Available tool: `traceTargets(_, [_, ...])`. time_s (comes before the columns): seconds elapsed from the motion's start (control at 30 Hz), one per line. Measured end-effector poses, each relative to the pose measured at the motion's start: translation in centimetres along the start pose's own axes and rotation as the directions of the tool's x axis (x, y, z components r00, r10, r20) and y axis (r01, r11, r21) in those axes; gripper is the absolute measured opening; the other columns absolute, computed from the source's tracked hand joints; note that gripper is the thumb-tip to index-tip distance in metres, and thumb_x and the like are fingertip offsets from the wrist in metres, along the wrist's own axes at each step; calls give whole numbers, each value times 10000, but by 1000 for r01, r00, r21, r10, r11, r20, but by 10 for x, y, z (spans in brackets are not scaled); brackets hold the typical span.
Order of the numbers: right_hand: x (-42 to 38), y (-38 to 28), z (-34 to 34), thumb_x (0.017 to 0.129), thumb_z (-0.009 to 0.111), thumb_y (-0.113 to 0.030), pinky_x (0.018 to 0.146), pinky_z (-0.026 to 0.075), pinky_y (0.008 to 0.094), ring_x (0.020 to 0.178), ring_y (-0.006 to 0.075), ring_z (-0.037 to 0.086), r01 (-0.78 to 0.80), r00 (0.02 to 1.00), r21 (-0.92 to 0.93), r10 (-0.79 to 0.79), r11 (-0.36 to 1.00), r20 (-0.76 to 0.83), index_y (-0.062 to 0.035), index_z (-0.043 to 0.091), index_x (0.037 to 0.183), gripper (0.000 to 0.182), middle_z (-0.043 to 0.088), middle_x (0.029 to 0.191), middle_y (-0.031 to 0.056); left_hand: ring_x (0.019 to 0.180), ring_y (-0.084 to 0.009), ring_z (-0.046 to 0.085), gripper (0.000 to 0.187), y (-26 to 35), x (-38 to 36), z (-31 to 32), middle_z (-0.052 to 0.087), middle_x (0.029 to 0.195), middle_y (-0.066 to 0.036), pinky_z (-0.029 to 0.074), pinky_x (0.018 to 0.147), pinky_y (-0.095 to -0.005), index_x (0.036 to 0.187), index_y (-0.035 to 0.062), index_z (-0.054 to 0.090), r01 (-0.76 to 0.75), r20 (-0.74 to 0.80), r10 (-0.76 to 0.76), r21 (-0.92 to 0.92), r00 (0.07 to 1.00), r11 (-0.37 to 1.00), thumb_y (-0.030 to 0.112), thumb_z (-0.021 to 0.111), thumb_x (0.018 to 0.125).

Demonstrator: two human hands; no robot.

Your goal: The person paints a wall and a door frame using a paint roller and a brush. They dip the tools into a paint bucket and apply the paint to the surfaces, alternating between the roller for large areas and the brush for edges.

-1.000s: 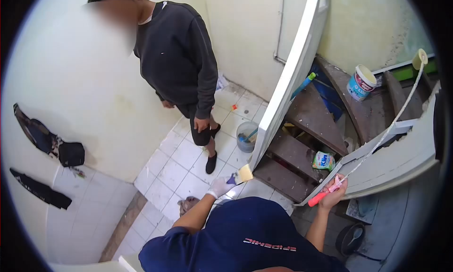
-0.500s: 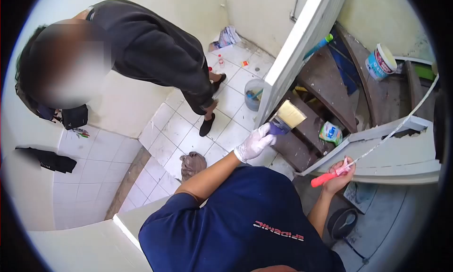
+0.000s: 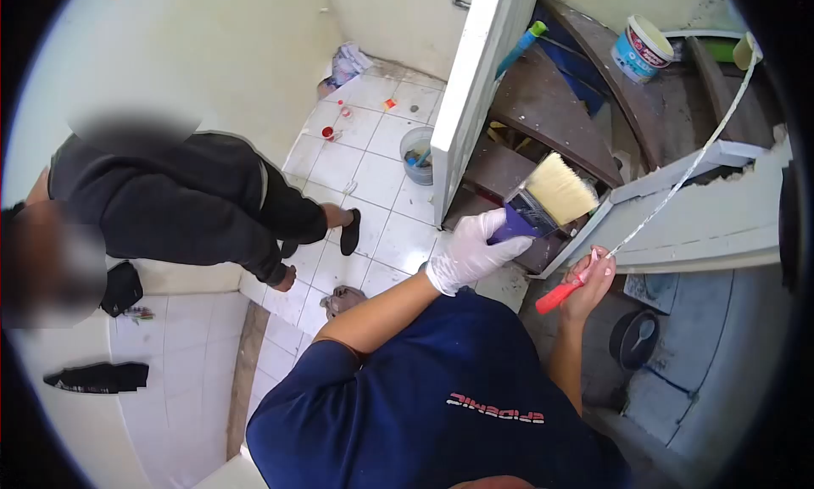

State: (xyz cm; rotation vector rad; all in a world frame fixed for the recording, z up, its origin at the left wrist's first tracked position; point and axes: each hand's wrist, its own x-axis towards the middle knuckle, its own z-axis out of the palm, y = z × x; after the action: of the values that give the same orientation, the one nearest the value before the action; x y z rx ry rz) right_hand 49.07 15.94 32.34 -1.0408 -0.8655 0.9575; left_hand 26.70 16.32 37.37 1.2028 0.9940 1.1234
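Note:
My left hand [image 3: 466, 253], in a whitish glove, grips a wide paint brush [image 3: 555, 196] by its purple handle, with the cream bristles pointing up and right. To the right, my bare right hand [image 3: 588, 287] is closed round the red handle of a paint roller [image 3: 674, 188]. Its long, paint-splashed rod slants up to a roller head at the upper right edge. The brush is above my right hand and apart from it.
A person in dark clothes [image 3: 178, 201] stands at the left. Tiled floor [image 3: 369, 171] carries a grey bucket [image 3: 417, 162] and a crumpled cloth [image 3: 342, 301]. A white panel edge [image 3: 466, 90] rises beside brown steps [image 3: 551, 107]. A paint tub [image 3: 642, 52] stands on them; a dark pan [image 3: 634, 340] is lower right.
The view has shifted, and the other person now appears further left and lower. My left hand and the brush look larger and nearer my right hand. Both hands keep their holds.

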Motion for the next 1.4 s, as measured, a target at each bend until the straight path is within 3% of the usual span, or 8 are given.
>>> traceTargets(0.43, [-1, 13, 42, 967, 544, -175, 385, 313, 209, 428, 56, 372, -12, 975, -10, 9, 1000, -221, -73, 456, 985, 136, 415, 562, -4, 574, -24, 440, 232, 10, 4, -89, 523, 634, 45, 385, 537, -225, 996, 20, 669, 48, 60, -53, 85, 997, 995, 104, 537, 825])
traceTargets(0.63, [3, 1, 53, 972, 537, -170, 391, 325, 212, 431, 59, 373, 52, 970, -94, -73, 994, -234, -74, 443, 988, 136, 420, 578, 2, 478, -2, 406, 212, 34, 2, -105, 467, 538, 62, 333, 463, -195, 1017, 14, 646, 39, -20, -47, -289, 999, 957, 61, 459, 927])
traceTargets(0.83, [7, -2, 55, 958, 570, -207, 370, 315, 206, 422, 59, 376, 99, 958, -128, -129, 987, -256, -77, 466, 918, 172, 389, 551, -14, 540, -22, 414, 221, 29, 20, -121, 480, 612, 51, 341, 520, -193, 1044, 1, 647, -91, -95, 79, -133, 992, 987, 44, 466, 925])
traceTargets(0.93, [5, -6, 59, 964, 560, -200, 370, 311, 204, 426, 55, 376, 95, 965, -116, -120, 989, -235, -76, 465, 945, 157, 394, 566, -17, 634, -23, 445, 351, 18, 27, -128, 540, 791, 35, 396, 590, -188, 1089, -1, 640, -72, -84, 49, -301, 995, 951, -42, 482, 778])
traceTargets(1.1, [12, 0, 51, 952, 564, -148, 388, 332, 214, 430, 71, 389, 93, 972, -54, -103, 994, -212, -60, 454, 1032, 162, 421, 590, 0, 510, -58, 428, 297, 34, 36, -120, 465, 640, 28, 346, 477, -213, 1193, -42, 572, -130, -252, 54, -296, 966, 946, 46, 558, 910])
traceTargets(1.23, [14, -4, 52, 955, 560, -155, 389, 336, 223, 432, 70, 396, 115, 960, -63, -127, 991, -249, -62, 466, 1008, 143, 427, 582, -1, 472, -55, 406, 348, 42, 44, -140, 443, 604, 38, 327, 442, -205, 1266, -31, 523, -249, -291, 230, -28, 929, 968, 73, 534, 934])
traceTargets(1.37, [27, 0, 51, 959, 542, -138, 384, 330, 218, 434, 66, 384, 38, 953, -32, -46, 999, -300, -40, 475, 1037, 142, 424, 583, -2, 494, -28, 382, 266, 69, 78, -149, 474, 617, 65, 306, 468, -189, 1140, -11, 623, -267, -409, 207, -94, 889, 959, 159, 576, 941])
traceTargets(1.4, [36, 4, 50, 965, 530, -140, 376, 320, 215, 432, 60, 368, 122, 965, -66, -134, 990, -225, -48, 474, 1031, 126, 410, 578, -6, 540, -30, 409, 234, 54, 93, -163, 508, 649, 64, 341, 504, -201, 1101, -12, 640, -278, -460, 306, 129, 834, 952, 139, 583, 932])
